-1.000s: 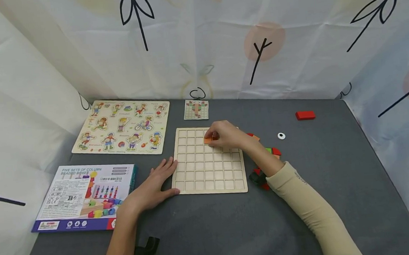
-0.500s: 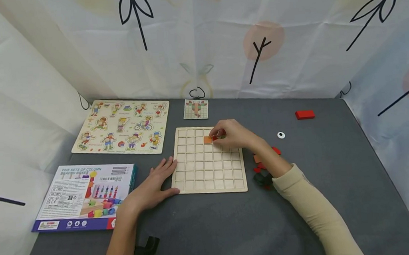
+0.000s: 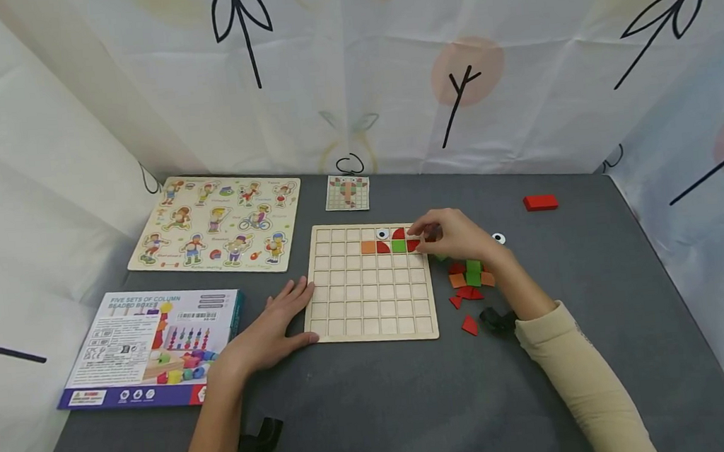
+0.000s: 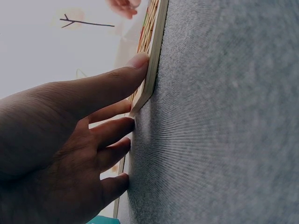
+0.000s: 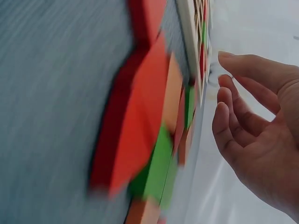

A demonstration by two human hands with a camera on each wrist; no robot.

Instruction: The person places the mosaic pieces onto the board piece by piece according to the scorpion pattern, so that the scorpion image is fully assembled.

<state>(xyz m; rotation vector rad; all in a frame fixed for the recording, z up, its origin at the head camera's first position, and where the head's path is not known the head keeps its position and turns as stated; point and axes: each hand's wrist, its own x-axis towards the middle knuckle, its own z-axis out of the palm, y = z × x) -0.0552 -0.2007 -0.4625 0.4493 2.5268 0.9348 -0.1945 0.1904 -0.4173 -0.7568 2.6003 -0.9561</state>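
So, the board [image 3: 366, 294] is touched at its nine o'clock edge by the left hand [image 3: 270, 338], fingers loosely spread; if pushed, it may slide. At three o'clock, loose blocks [image 3: 473, 279] could be bumped by the other arm. At two o'clock, nothing is seen held by the right hand [image 3: 457, 236], but the set tiles [image 3: 398, 246] at one o'clock might be nudged by its fingertips. A narrow gap between thumb and finger is shown by the right wrist view (from the head, it is hard to make out).
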